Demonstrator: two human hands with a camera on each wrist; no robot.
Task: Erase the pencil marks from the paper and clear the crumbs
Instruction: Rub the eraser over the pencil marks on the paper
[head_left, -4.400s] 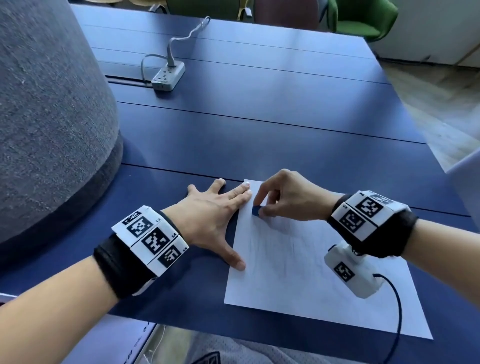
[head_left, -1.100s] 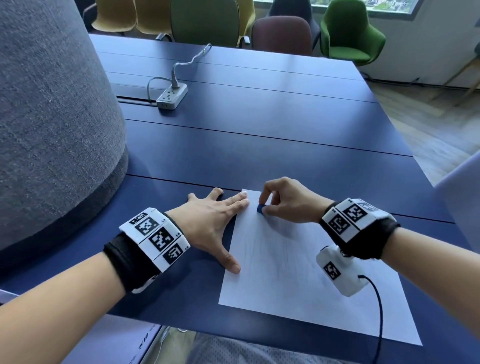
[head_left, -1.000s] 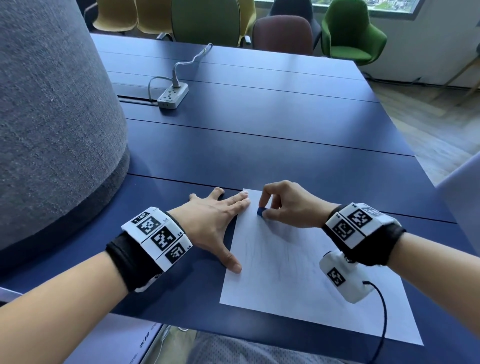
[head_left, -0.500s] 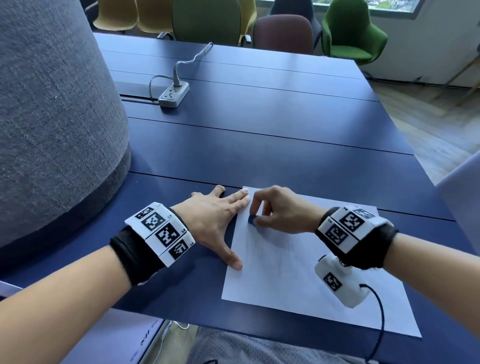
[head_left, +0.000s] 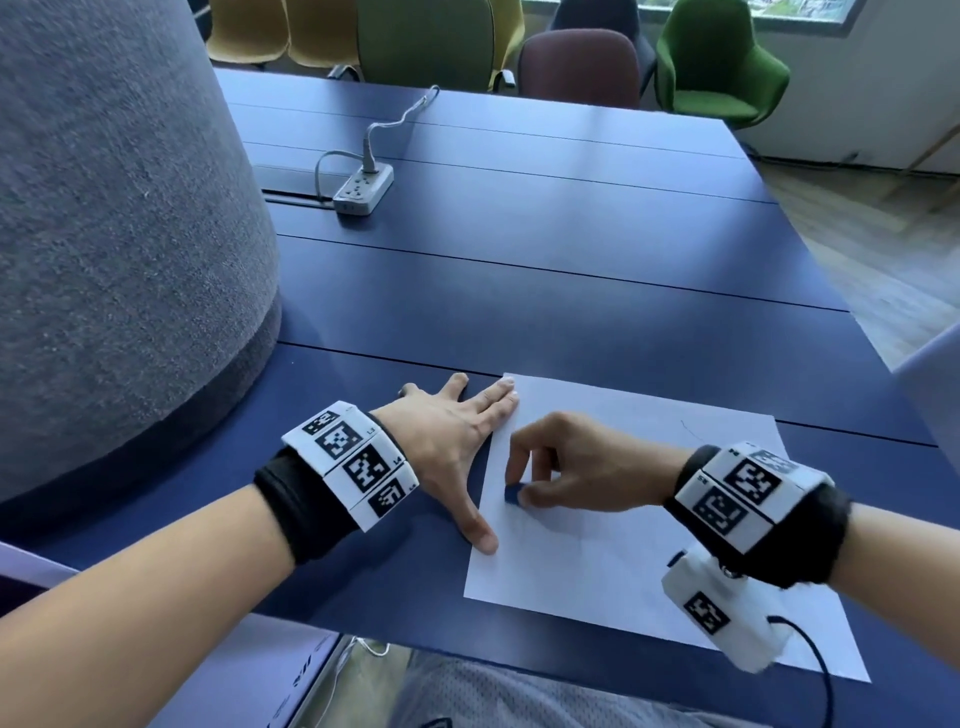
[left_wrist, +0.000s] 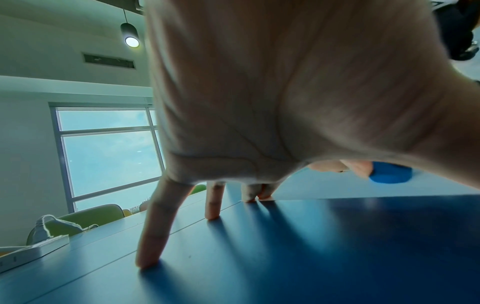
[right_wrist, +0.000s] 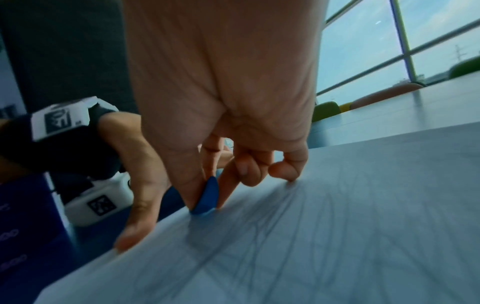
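Note:
A white sheet of paper with faint pencil lines lies on the dark blue table, near its front edge. My right hand pinches a small blue eraser between thumb and forefinger and presses it on the paper's left part; the eraser touches the sheet in the right wrist view. My left hand lies flat with spread straight fingers, its fingertips and thumb holding down the paper's left edge. In the left wrist view the fingertips press on the table and the eraser shows behind.
A large grey felt-covered rounded body stands close on the left. A white power strip with its cable lies at the table's far left. Green, maroon and yellow chairs line the far edge. A short pencil stroke shows near the paper's far right.
My right hand has slid the eraser down the paper toward me along its left edge. The left hand has stayed pressed on the edge.

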